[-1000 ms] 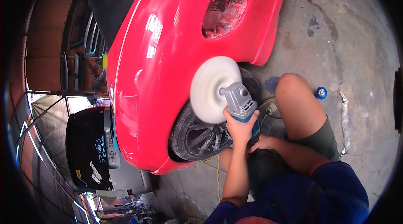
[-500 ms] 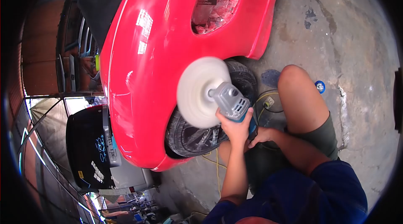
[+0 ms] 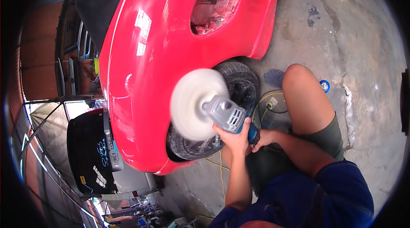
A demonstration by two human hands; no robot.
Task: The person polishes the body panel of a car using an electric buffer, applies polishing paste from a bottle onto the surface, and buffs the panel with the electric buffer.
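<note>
With the left hand [image 3: 235, 138] wrapped round the polisher [image 3: 226, 113] near its head and the right hand [image 3: 263, 138] closed on its rear end, the blurred pad [image 3: 185, 102], left of the tire [image 3: 239, 72] by the red car body [image 3: 183, 48], seems best held flat, lightly and evenly.

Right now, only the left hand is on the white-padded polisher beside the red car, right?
Not only the left hand: the head view shows the right hand on the white-padded polisher too, beside the red car.
</note>
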